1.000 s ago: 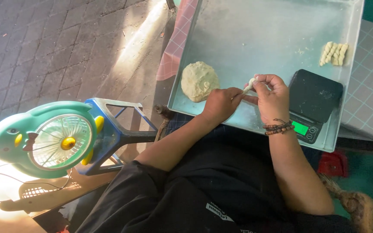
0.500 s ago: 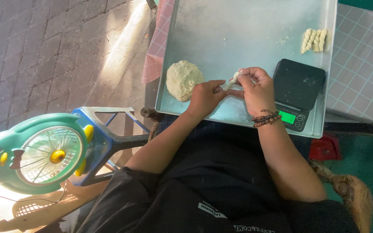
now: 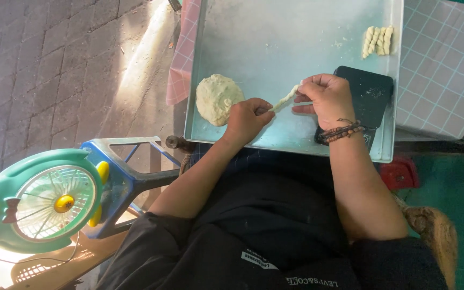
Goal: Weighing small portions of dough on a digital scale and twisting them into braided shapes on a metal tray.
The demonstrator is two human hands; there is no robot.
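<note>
From the head camera, the person is sitting at a metal tray (image 3: 296,32) and working a thin twisted strip of dough (image 3: 287,98) between both hands. The left hand (image 3: 247,119) is pinching the strip's lower end, fingers closed together on it, while the right hand (image 3: 324,99) is gripping the upper end with its fingertips clamped around the dough. The strip is hanging just above the tray floor, stretched between the two hands.

The dough is looking soft, light and easily torn (a thin rope like this would probably stretch or snap if pulled hard), so the two ends, held gently, seem the sensible places to grip it.

Just beside the left hand a flattened lump of dough (image 3: 218,98) is lying on the tray. A few finished twists (image 3: 377,40) are sitting in the far corner, well apart. A black kitchen scale (image 3: 369,94) is resting under the right wrist, and a small green fan (image 3: 36,201) is standing on a blue stool (image 3: 130,172) to the left.
</note>
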